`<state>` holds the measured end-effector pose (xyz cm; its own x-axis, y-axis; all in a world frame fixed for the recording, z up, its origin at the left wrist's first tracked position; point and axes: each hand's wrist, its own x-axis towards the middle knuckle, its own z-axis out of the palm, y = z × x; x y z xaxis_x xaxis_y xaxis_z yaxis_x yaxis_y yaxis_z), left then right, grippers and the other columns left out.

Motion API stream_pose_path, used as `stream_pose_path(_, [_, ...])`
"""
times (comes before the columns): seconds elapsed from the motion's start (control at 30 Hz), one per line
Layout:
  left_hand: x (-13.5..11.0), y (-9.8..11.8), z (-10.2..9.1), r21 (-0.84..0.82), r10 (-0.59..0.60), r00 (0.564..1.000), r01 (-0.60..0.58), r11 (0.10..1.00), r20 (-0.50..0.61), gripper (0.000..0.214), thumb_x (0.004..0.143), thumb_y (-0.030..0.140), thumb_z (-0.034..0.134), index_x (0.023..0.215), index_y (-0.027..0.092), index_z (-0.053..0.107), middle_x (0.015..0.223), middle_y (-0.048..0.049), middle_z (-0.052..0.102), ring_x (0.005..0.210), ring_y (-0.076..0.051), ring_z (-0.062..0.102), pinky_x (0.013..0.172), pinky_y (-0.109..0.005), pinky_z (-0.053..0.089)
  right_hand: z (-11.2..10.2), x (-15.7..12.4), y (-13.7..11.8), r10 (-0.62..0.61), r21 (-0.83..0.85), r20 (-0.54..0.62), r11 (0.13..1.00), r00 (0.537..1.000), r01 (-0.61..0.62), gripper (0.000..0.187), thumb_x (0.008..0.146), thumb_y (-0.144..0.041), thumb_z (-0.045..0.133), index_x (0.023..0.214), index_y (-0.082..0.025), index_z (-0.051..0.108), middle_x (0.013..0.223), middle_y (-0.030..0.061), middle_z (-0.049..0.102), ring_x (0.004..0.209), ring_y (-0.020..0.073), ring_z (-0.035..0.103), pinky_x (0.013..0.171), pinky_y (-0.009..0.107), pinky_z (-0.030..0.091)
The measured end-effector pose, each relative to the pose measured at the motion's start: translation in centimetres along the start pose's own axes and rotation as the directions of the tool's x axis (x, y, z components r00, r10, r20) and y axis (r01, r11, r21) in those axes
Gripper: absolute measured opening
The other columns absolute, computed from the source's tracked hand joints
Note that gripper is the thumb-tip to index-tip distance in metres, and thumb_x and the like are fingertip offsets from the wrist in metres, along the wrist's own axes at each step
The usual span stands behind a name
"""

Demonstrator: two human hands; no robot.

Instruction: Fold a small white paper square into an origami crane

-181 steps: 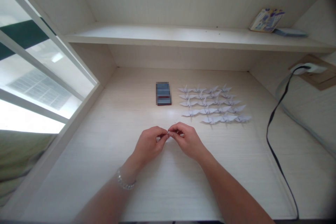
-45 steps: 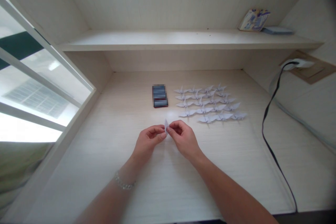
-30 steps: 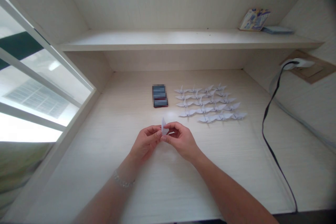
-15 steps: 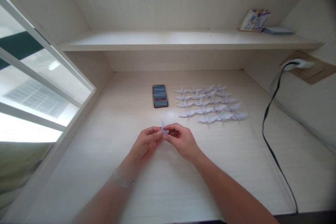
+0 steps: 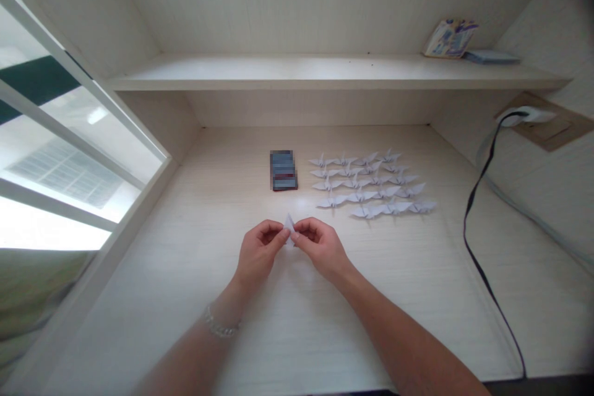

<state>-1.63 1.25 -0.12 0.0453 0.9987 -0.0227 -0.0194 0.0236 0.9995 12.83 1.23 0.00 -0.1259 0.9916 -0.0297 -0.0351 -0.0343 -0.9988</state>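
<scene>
**Small fold pinched between two hands**

The pale counter (image 5: 185, 297) runs under a long shelf (image 5: 278, 71), and a black cable (image 5: 468, 223) trails along its right edge. Paper cranes (image 5: 371, 189) lie in rows toward the back, right of a dark block (image 5: 283, 170). Near the middle, the left hand (image 5: 257, 253) and right hand (image 5: 322, 247) meet, the fingers of each clamped on a folded paper (image 5: 289, 223). A clean crease probably needs the edges aligned first, with both pinches kept close to the tip.

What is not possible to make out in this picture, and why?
Head view:
small white folded paper: mostly hidden between left hand and right hand.
dark rectangular block: surface blurred.
thin black cable: lower end cut off near bottom edge.
colourful leaning card, upper right: print too small.
</scene>
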Motion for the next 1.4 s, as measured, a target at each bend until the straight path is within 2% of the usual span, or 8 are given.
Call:
stream_pose_path(0.1, [-0.2,0.1,0.1,0.051,0.016,0.999,-0.018,0.999,0.036,0.014,0.070,0.027,0.065,0.073,0.014,0.062,0.068,-0.0019,0.060,0.064,-0.013,0.054,0.060,-0.023,0.043,-0.1,0.2,0.2,-0.017,0.006,-0.055,1.000,0.998,0.017,0.018,0.069,-0.031,0.065,0.079,-0.016,0.061,0.075,0.0033,0.064,0.069,0.0149,0.059,0.062,0.026,0.048])
stream_pose_path(0.33, [-0.6,0.3,0.5,0.010,0.030,0.999,-0.030,1.000,-0.023,0.016,0.069,0.025,0.066,0.081,0.015,0.063,0.078,-0.0037,0.063,0.073,-0.014,0.057,0.067,-0.024,0.045,0.1,0.1,0.1,-0.041,-0.003,-0.090,0.999,0.995,0.041,0.016,0.069,-0.031,0.065,0.076,-0.017,0.062,0.074,0.0036,0.064,0.067,0.0151,0.059,0.061,0.027,0.047])
stream_pose_path(0.53, [-0.7,0.3,0.6,0.018,0.023,0.999,-0.024,1.000,0.023,0.013,0.070,0.026,0.065,0.077,0.015,0.063,0.076,-0.0041,0.064,0.073,-0.015,0.057,0.067,-0.025,0.045,0.2,0.0,-0.1,-0.056,0.074,-0.154,0.995,0.986,0.068,0.018,0.067,-0.028,0.067,0.080,-0.018,0.060,0.077,0.0032,0.063,0.069,0.0148,0.059,0.062,0.027,0.049])
stream_pose_path(0.63, [-0.8,0.4,0.8,-0.013,0.026,1.000,-0.026,1.000,0.010,0.014,0.069,0.025,0.067,0.078,0.015,0.063,0.076,-0.0036,0.063,0.072,-0.015,0.057,0.066,-0.024,0.045,0.3,0.0,-0.2,-0.047,0.084,-0.172,0.995,0.984,0.062,0.019,0.065,-0.028,0.068,0.078,-0.018,0.060,0.075,0.0028,0.063,0.068,0.0147,0.059,0.062,0.027,0.049])
stream_pose_path(0.83, [-1.0,0.8,1.0,-0.029,0.058,0.996,-0.060,0.998,-0.065,0.013,0.068,0.022,0.067,0.078,0.016,0.062,0.074,-0.0020,0.063,0.070,-0.013,0.057,0.065,-0.023,0.044,0.3,0.0,-0.1,-0.035,0.117,-0.158,0.992,0.987,0.054,0.018,0.065,-0.027,0.069,0.076,-0.018,0.059,0.073,0.0017,0.062,0.066,0.0140,0.059,0.062,0.027,0.049])
stream_pose_path(1.03, [-1.0,1.1,1.0,0.003,0.064,0.996,-0.064,0.998,-0.069,0.012,0.067,0.022,0.068,0.075,0.016,0.063,0.072,-0.0023,0.063,0.068,-0.013,0.057,0.064,-0.024,0.044,0.4,0.0,0.0,-0.031,0.145,-0.158,0.988,0.987,0.054,0.022,0.065,-0.027,0.069,0.082,-0.018,0.057,0.078,0.0035,0.064,0.073,0.0163,0.062,0.067,0.030,0.050])
stream_pose_path(1.3, [-1.2,1.1,1.0,0.045,0.082,0.995,-0.080,0.996,-0.056,0.012,0.068,0.023,0.067,0.077,0.016,0.062,0.074,-0.0028,0.063,0.070,-0.014,0.058,0.065,-0.024,0.045,0.3,0.0,-0.1,-0.043,0.122,-0.129,0.991,0.991,0.059,0.017,0.067,-0.028,0.067,0.077,-0.019,0.057,0.073,0.0015,0.063,0.067,0.0144,0.060,0.063,0.028,0.049])
stream_pose_path(1.4, [-1.2,1.1,0.9,0.074,0.089,0.995,-0.085,0.994,-0.047,0.011,0.069,0.022,0.065,0.077,0.016,0.062,0.074,-0.0026,0.063,0.070,-0.014,0.058,0.064,-0.024,0.045,0.2,0.1,-0.1,-0.044,0.157,-0.120,0.986,0.992,0.063,0.019,0.067,-0.026,0.067,0.080,-0.019,0.056,0.074,0.0010,0.063,0.069,0.0145,0.060,0.065,0.028,0.049])
